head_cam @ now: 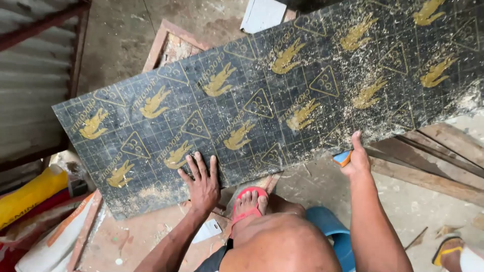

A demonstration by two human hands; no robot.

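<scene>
Pressing the sawdust-strewn black plywood board [272, 95] flat with splayed left hand [202, 184]; right hand [355, 160] grips an orange-blue tool [342, 158], fingers curled; cutting apparently underway.

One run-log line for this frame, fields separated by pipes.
left hand flat on black gold-printed plywood board | right hand at board edge, holding small orange-blue object | sawdust on board

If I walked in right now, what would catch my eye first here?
First the big black board with gold animal and triangle prints, lying slantwise across the middle and dusted with sawdust toward its right end. The left hand presses flat on its near edge, while the right hand touches that edge farther right, holding a small orange and blue object. Below, a foot in a red sandal stands between the arms.
</scene>
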